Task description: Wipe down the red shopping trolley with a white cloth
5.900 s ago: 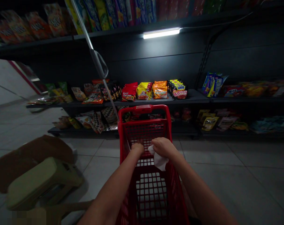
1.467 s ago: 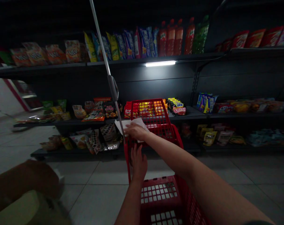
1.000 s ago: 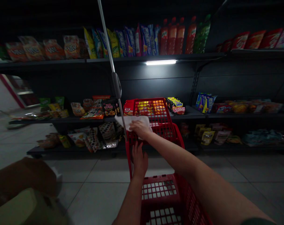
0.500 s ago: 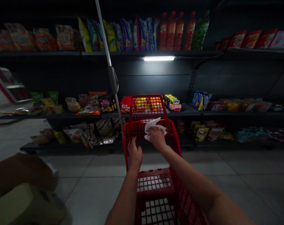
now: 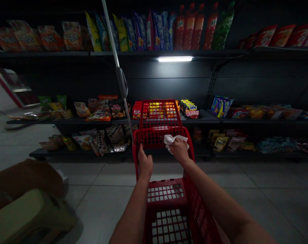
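Note:
A red plastic shopping cart (image 5: 169, 210) stands in front of me, its raised mesh flap (image 5: 157, 117) upright at the far end. My left hand (image 5: 144, 165) grips the cart's left rim near the flap. My right hand (image 5: 179, 149) is closed on a crumpled white cloth (image 5: 169, 139) and presses it against the lower right part of the flap, by the right rim.
A metal pole (image 5: 118, 71) leans up from the cart's left corner. Dark shelves (image 5: 207, 117) of snack packets and bottles (image 5: 194, 27) face me under a strip light (image 5: 174, 59). A pale green stool (image 5: 29, 217) and brown cardboard (image 5: 22, 179) lie at lower left on the tiled floor.
My right hand has carried the cloth from the flap's left edge by the pole across to its lower right. My left hand has stayed on the left rim.

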`<state>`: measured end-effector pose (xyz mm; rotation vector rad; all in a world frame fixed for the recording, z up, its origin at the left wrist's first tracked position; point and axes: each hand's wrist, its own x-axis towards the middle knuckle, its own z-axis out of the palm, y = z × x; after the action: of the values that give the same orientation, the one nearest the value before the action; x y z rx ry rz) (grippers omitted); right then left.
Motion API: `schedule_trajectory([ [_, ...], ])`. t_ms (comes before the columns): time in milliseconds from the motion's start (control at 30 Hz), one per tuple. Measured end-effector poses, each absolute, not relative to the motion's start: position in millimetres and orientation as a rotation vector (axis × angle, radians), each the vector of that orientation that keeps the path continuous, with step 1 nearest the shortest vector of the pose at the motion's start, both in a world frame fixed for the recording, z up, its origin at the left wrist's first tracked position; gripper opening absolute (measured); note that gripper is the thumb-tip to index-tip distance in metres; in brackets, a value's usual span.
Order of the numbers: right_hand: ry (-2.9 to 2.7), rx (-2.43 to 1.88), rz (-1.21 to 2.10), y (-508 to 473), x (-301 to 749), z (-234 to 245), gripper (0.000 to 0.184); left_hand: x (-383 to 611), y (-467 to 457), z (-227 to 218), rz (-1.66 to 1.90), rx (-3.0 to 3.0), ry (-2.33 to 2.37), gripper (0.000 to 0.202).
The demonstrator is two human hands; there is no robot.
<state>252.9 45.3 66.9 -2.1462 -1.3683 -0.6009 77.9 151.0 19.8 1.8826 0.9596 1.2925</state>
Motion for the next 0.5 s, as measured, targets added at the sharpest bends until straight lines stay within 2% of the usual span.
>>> schedule_trajectory([
  [267,-2.063,-1.608,-0.385,123,171,66,0.034,70,158,19,1.358,1.765,0.987,0.079],
  [400,-2.133,-1.639,-0.416,100,195,61,0.036,64,161,20,1.417,1.749,0.950,0.084],
  [500,-2.068,-1.786,-0.420,82,207,63,0.028,68,161,19,1.433,1.727,0.929,0.084],
])
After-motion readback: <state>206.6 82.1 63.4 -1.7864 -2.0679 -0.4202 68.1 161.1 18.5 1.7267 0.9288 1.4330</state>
